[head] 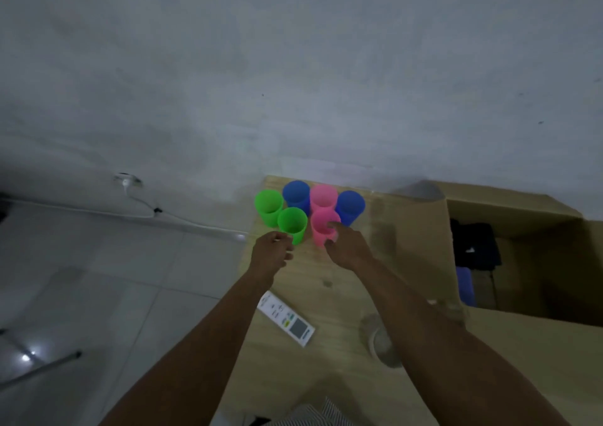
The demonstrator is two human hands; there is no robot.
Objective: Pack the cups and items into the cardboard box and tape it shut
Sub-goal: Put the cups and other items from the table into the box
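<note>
Cups point(323, 199): six upright, far on table point(342, 295).
Right hand point(347, 246): pinching near pink cup point(321, 234) at its rim.
Left hand point(270, 251): curled beside near green cup point(292, 221), grip unclear.
Cardboard box point(421, 246): open, right of cups.

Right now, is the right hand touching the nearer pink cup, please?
Touching. The head view shows the right hand with a finger over the rim of the nearer pink cup, thumb against its wall.
</note>
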